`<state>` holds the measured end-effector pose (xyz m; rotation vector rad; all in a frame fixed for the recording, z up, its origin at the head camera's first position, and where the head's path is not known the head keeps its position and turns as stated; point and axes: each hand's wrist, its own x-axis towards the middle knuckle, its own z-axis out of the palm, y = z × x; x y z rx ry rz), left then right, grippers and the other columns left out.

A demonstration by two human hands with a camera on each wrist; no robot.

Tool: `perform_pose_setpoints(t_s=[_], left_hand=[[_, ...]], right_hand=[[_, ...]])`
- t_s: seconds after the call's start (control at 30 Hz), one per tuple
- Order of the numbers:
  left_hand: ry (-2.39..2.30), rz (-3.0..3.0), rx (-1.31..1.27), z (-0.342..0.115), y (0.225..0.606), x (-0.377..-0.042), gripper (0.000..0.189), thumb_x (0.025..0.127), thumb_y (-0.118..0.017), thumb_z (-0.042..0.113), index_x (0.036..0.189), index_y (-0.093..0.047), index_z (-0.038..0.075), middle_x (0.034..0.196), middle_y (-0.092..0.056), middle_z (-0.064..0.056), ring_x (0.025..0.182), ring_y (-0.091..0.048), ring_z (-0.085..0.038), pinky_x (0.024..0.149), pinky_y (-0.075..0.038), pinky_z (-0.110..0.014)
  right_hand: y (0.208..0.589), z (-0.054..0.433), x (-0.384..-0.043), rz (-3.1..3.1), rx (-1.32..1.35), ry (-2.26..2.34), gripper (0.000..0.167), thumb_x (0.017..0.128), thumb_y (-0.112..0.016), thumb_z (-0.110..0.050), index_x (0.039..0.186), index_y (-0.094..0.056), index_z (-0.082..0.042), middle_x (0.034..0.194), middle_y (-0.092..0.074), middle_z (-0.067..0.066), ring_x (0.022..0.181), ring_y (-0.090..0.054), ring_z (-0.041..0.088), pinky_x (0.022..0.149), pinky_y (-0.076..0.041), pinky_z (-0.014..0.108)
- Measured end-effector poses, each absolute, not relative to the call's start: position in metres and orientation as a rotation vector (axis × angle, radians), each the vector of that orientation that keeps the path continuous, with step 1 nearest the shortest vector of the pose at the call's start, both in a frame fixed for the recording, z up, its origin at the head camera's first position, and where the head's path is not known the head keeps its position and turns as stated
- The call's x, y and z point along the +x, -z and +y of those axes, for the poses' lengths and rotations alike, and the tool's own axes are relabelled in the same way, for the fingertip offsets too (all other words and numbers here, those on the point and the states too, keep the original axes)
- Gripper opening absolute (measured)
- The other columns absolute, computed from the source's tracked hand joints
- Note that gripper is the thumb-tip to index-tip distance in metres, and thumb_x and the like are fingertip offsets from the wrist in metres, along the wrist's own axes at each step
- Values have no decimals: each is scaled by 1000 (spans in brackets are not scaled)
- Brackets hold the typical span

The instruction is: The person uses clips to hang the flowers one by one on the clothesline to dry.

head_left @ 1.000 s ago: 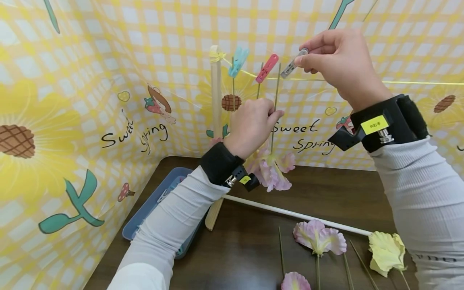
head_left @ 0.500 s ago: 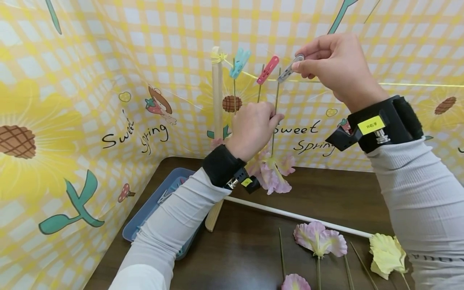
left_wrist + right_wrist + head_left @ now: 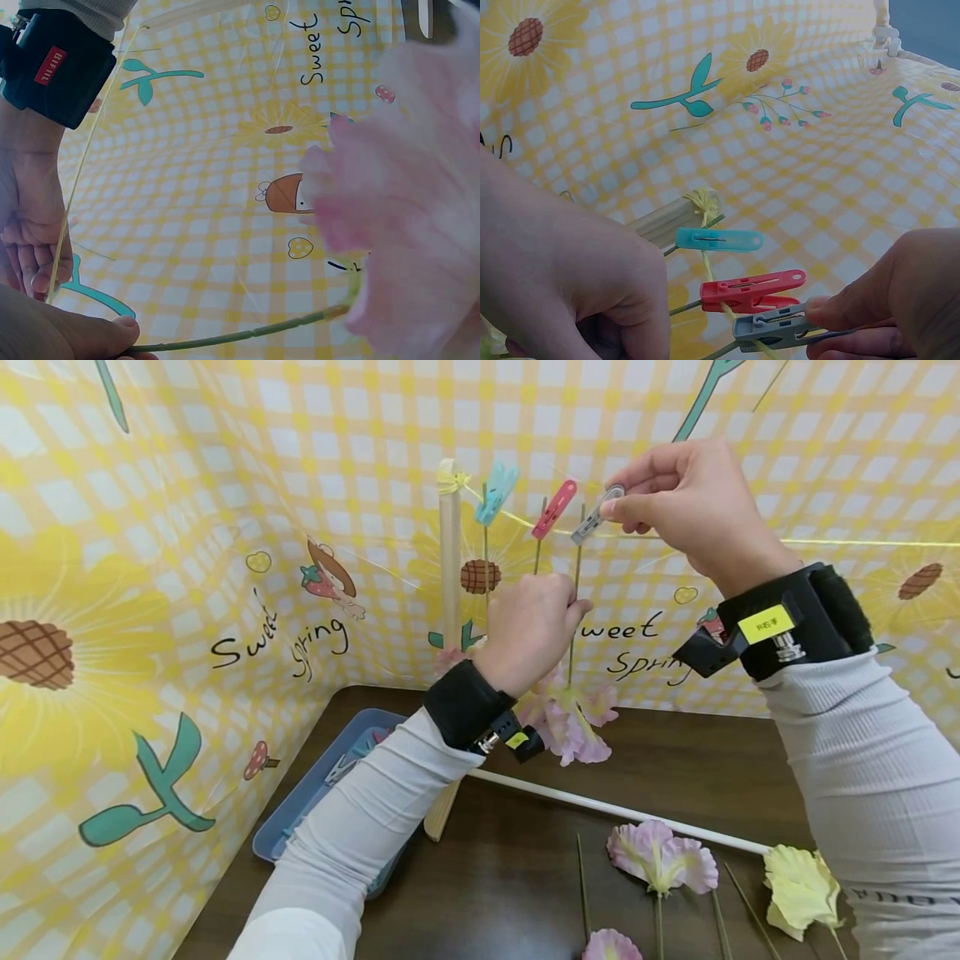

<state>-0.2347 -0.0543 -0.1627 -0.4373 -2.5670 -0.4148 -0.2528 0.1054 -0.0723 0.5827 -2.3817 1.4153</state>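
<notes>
my left grip, fingers curled, pinches the stem of a pink flower hanging head down above the table. my right grip pinches the handle end of a grey peg between thumb and fingers; the peg's nose lies at the top of that stem, beside the yellow cord, though whether it has clamped either i cannot tell. further left along the cord, a red peg and then a blue peg each hold another stem; the cord is tied to a wooden post. on the table lie a white rod, a loose bloom and a yellow flower; a blue tray sits partly behind my left sleeve.
</notes>
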Motion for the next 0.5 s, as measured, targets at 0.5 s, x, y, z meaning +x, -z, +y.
perform_pose_setpoints(t_s=[0.5], left_hand=[[450, -2555, -434, -55, 162, -235, 29, 98, -59, 36, 79, -66, 15, 66, -56, 2, 58, -54, -14, 49, -40, -30]], right_hand=[[70, 110, -257, -2467, 641, -1390, 25, 88, -74, -15, 104, -67, 2, 80, -71, -3, 71, -62, 14, 69, -50, 20]])
